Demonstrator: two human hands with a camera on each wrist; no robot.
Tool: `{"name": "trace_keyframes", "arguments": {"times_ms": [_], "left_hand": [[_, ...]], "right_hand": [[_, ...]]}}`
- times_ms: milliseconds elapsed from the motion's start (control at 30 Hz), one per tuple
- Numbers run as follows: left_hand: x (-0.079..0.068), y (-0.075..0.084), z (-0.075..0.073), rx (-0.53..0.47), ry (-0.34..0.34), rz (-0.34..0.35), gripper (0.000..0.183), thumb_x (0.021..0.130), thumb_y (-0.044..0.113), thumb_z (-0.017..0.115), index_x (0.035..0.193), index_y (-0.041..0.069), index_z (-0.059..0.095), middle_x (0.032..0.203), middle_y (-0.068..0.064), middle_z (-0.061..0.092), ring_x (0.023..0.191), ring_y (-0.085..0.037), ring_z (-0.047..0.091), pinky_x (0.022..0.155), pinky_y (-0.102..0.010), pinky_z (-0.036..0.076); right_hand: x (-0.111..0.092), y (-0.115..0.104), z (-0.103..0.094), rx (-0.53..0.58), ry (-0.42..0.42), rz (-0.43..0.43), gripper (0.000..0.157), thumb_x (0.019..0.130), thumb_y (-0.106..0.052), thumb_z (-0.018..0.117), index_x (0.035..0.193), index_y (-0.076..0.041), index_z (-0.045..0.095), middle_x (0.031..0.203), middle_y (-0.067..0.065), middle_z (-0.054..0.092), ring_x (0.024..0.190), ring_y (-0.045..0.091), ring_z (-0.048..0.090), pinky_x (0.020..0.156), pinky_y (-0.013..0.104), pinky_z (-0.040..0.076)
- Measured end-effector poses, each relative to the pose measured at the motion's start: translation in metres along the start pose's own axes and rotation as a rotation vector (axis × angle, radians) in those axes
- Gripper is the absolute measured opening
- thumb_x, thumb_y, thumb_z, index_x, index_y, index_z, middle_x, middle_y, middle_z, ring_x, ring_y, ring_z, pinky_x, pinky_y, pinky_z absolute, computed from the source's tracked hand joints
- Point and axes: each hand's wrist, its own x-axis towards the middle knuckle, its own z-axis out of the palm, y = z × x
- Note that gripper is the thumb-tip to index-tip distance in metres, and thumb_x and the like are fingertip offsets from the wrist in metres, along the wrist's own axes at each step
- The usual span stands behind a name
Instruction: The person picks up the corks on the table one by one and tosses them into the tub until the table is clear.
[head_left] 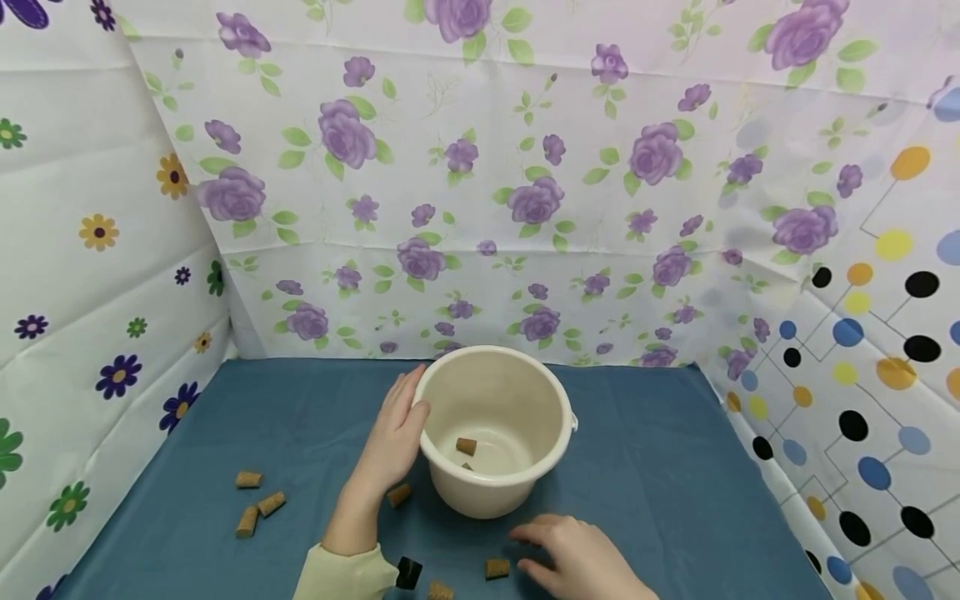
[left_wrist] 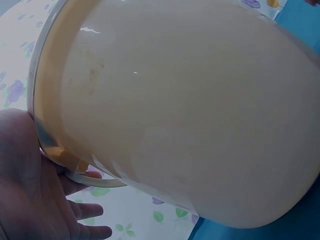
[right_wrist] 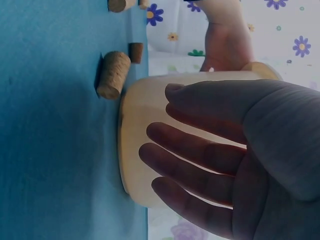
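Rear wall hanging (head_left: 480,125): white fabric, purple roses with green leaves, horizontal creases. Left wall hanging (head_left: 67,283): white, scattered daisy-like flowers in purple, green and yellow-orange, diagonal folds. Right wall hanging (head_left: 870,400): white, black, blue, yellow and orange dots, many joined by thin grey lines. Surface (head_left: 645,450): plain blue cloth covering, meeting all three hangings. Light: soft, diffuse.

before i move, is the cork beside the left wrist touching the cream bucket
Apart: the head view shows a strip of blue cloth between that cork and the cream bucket's wall.
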Motion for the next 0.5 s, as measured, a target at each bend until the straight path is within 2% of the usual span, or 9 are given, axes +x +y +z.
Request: {"name": "trace_keyframes", "arguments": {"times_ms": [200,500], "left_hand": [[0.0008,0.0002,-0.0007,-0.004,-0.001,0.001,0.058,0.113,0.022,0.042,0.17,0.012,0.033,0.174,-0.011,0.028,0.164,-0.032,0.005,0.127,-0.068,0.005],[0.0006,-0.0005,0.0001,-0.002,0.003,0.002,0.058,0.113,0.02,0.042,0.169,0.01,0.034,0.174,-0.01,0.029,0.164,-0.032,0.005,0.127,-0.068,0.005]], "right_hand": [[0.0029,-0.0019,0.0048,-0.006,-0.038,0.019,0.029,0.098,-0.029,0.081,0.125,-0.021,0.079,0.115,-0.011,0.074,0.1,0.005,0.07,0.08,0.029,0.06],[0.0053,-0.001,0.0108,-0.028,-0.05,-0.005,0.028,0.097,-0.028,0.081,0.125,-0.021,0.079,0.115,-0.01,0.074,0.101,0.006,0.07,0.081,0.029,0.059]]}}
